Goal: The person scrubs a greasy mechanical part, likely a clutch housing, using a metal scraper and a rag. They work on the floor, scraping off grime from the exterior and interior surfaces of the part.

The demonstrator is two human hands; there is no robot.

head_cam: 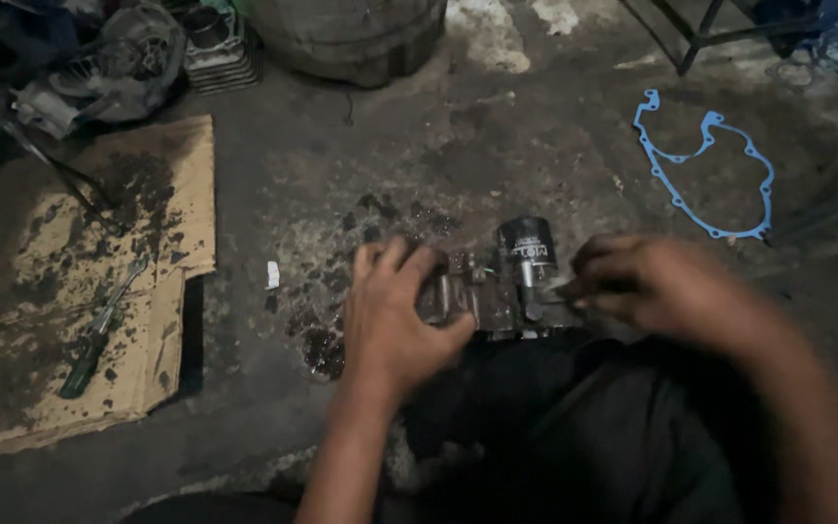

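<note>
A greasy metal engine part (482, 296) rests on the oily concrete floor just past my dark-trousered knee. A black cylindrical canister (527, 245) stands on its far side. My left hand (395, 315) lies over the part's left end, fingers curled onto it. My right hand (647, 281) is at the part's right end, fingertips pinched near a small metal piece; blur hides what they hold.
A blue gasket (705, 175) lies on the floor at the far right. Oil-stained cardboard (162, 175) at the left carries a green-handled screwdriver (84, 364) and a wrench (126, 281). Engine pieces (109, 68) and a large drum (351, 39) stand at the back.
</note>
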